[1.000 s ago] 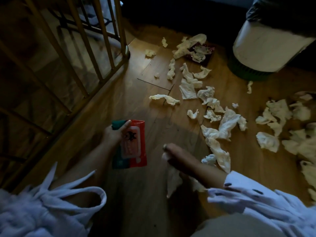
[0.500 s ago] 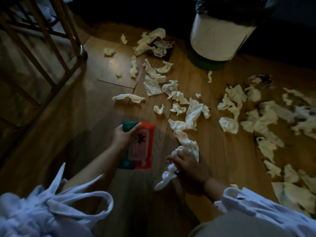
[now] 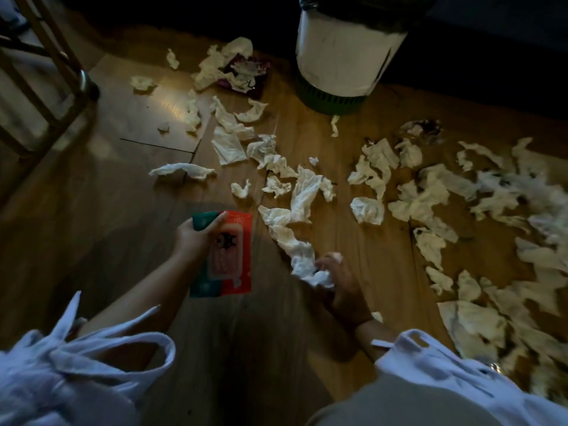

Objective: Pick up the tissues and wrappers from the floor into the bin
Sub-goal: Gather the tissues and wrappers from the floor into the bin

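Observation:
My left hand (image 3: 196, 236) grips a red and green wrapper pack (image 3: 227, 256) just above the wooden floor. My right hand (image 3: 341, 287) is low on the floor, its fingers curled round a bunch of white tissues (image 3: 307, 262) that trails up toward more crumpled tissues (image 3: 304, 195). Several other tissues lie scattered across the floor, thickest at the right (image 3: 430, 198). A dark wrapper (image 3: 246, 75) lies under tissues near the back. The white bin (image 3: 344, 53) with a black liner and green base stands at the top centre.
A wooden frame with slats (image 3: 52, 66) stands at the upper left. A shiny crumpled wrapper (image 3: 421, 130) lies right of the bin. My white sleeves fill the bottom corners. Bare wooden floor (image 3: 92, 210) stretches to the left of my hands.
My right hand has gathered tissues on the floor and slid right, bunching them in its fingers. The view swung right, bringing the bin toward centre. My left hand still holds the pack.

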Demonstrator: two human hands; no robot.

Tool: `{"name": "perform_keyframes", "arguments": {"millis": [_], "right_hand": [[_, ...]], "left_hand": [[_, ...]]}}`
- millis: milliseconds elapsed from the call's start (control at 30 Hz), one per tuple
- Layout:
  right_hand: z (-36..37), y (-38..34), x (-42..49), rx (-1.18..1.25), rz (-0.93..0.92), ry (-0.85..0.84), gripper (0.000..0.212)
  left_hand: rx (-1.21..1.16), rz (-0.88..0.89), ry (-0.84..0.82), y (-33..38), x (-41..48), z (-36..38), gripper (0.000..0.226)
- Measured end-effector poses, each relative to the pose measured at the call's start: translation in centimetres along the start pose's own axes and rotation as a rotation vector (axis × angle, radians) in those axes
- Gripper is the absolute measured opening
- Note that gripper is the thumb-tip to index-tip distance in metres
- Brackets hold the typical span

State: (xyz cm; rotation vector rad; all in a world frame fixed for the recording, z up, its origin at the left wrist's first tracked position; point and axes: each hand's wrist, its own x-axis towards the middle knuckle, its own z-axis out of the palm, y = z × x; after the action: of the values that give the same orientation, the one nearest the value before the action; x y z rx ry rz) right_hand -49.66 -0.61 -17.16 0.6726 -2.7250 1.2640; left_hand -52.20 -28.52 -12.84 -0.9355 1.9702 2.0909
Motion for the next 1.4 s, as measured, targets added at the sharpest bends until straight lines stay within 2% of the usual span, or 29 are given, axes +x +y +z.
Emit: {"name": "perform_keyframes", "arguments": {"millis": [67, 167, 300, 367, 433, 500, 567, 600, 667, 733, 833, 900, 967, 1033, 1067, 1133, 1167, 1333, 1400], "right_hand": [[-2.1, 1.8, -1.3, -0.067, 0.06, 0.03, 0.046], [-4.4, 4.2, -3.8, -0.203, 0.098, -0.004, 0.036], [-4.6, 5.5, -7.7, -0.523, 0.159, -0.18, 0.044], [-3.8, 5.6, -8.5, -0.643, 0.032, -0.261, 0.038], [-3.3, 5.8, -7.1, -0.634, -0.077, -0.256, 0.031], [-2.8, 6.2, -4.2, -0.533, -0.114, -0.238, 0.03], [-2.4, 5.5, -0.8, -0.415, -0.105, -0.236, 0.02], [-2.0, 4.9, 0.8, -0.347, -0.125, -0.24, 0.023], [-0.8, 2.7, 4.4, -0.201, -0.164, -0.277, 0.028], [1.0, 0.8, 7.6, -0.154, -0.184, -0.313, 0.031], [4.2, 0.2, 10.9, -0.334, -0.367, -0.337, 0.041], [5.9, 1.6, 11.9, -0.563, -0.531, -0.427, 0.043], [6.7, 2.8, 12.3, -0.736, -0.612, -0.496, 0.046], [7.0, 3.8, 12.5, -0.687, -0.687, -0.484, 0.05], [7.0, 4.0, 12.4, -0.624, -0.722, -0.481, 0.044], [6.4, 3.6, 12.5, -0.463, -0.675, -0.52, 0.03], [5.8, 3.2, 12.9, -0.333, -0.581, -0.56, 0.029], [0.9, 0.1, 17.1, 0.059, -0.157, -0.411, 0.026], [-2.3, -1.6, 20.0, 0.13, -0.106, -0.341, 0.022]], "left_hand": [[0.0, 0.01, -0.013, -0.1, -0.2, 1.1, 0.03], [-0.005, 0.005, -0.022, -0.1, -0.2, 2.7, 0.03], [-0.007, 0.011, -0.049, -0.2, -0.4, 4.4, 0.016], [0.005, 0.023, -0.074, -0.4, -0.5, 4.5, 0.012], [0.018, 0.021, -0.064, -0.5, -0.6, 4.1, 0.016], [0.012, -0.001, -0.031, -0.5, -0.4, 3.5, 0.026], [-0.005, -0.014, 0.013, -0.5, 0.0, 2.9, 0.034], [-0.006, -0.012, 0.036, -0.5, 0.2, 2.6, 0.036], [-0.006, -0.01, 0.063, -0.5, 0.6, 2.0, 0.034], [-0.01, -0.017, 0.067, -0.3, 0.8, 1.4, 0.028], [-0.012, -0.034, 0.083, 0.7, 1.5, 0.5, 0.033], [-0.016, -0.024, 0.111, 1.6, 1.9, -0.1, 0.03], [-0.018, -0.018, 0.151, 2.2, 2.2, -0.4, 0.029], [-0.009, -0.029, 0.179, 2.6, 2.2, -0.3, 0.031], [-0.006, -0.038, 0.189, 2.7, 2.1, -0.1, 0.031], [-0.001, -0.057, 0.203, 3.2, 1.9, 0.3, 0.033], [0.0, -0.061, 0.214, 3.7, 1.7, 0.7, 0.035], [-0.016, -0.04, 0.237, 8.3, 0.6, 3.6, 0.031], [-0.003, -0.012, 0.243, 11.1, 0.4, 5.1, 0.028]]}}
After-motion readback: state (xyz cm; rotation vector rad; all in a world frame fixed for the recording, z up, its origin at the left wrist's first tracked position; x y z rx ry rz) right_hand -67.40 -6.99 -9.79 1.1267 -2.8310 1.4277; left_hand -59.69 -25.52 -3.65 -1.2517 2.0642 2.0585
